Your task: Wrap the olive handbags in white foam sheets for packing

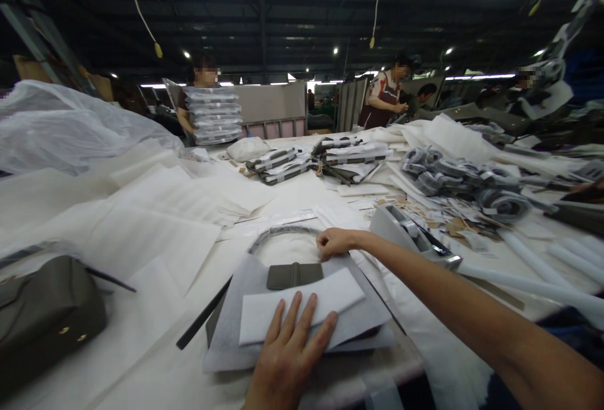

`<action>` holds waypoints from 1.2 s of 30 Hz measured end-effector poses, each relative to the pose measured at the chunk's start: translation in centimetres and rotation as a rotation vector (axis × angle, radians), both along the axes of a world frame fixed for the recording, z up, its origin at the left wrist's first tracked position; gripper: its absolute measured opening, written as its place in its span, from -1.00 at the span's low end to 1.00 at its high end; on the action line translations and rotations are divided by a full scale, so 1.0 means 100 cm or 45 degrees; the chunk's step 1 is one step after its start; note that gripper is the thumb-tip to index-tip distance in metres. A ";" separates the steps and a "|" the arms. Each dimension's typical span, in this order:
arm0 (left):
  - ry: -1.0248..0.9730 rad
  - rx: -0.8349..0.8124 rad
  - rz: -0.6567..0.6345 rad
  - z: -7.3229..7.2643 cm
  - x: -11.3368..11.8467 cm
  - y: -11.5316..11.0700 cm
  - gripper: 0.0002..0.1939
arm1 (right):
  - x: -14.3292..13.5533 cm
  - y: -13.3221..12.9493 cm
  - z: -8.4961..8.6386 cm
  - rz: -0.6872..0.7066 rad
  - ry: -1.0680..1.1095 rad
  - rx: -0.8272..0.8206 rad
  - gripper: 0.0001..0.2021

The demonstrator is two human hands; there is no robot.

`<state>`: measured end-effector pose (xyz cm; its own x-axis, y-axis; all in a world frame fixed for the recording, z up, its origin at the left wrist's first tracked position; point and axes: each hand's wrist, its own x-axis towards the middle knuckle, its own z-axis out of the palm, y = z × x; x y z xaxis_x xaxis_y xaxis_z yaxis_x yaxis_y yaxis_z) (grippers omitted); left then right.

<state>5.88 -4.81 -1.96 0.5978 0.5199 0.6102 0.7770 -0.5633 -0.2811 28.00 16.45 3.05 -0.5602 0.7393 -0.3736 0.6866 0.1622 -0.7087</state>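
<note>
A grey-green handbag (295,276) lies flat in front of me, mostly hidden by thin white foam sheets, with its flap tab showing. My left hand (289,356) is spread flat, fingers apart, pressing a folded white foam sheet (264,319) onto the bag. The wrapped, arched handle (274,232) extends from the bag's far side. My right hand (336,243) is closed at the handle's right end, its fingertips partly hidden. Dark strap ends (202,314) stick out on the bag's left.
A grey tape dispenser (406,234) stands beyond my right forearm. Another handbag (51,309) sits at left, near stacked foam sheets (151,227). Wrapped bags (349,155) and rolled handles (453,174) lie farther back. One person (384,99) stands behind the table; another carries a wrapped stack (214,114).
</note>
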 end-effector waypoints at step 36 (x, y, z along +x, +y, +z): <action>0.077 -0.164 0.013 0.011 0.006 0.002 -0.50 | 0.031 -0.179 0.031 -0.153 0.210 0.829 -0.39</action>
<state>6.44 -4.58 -0.89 0.6255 0.5980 0.5012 0.7668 -0.5896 -0.2536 31.10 -1.43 6.15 -0.4719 0.8450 0.2515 0.6177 0.5204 -0.5896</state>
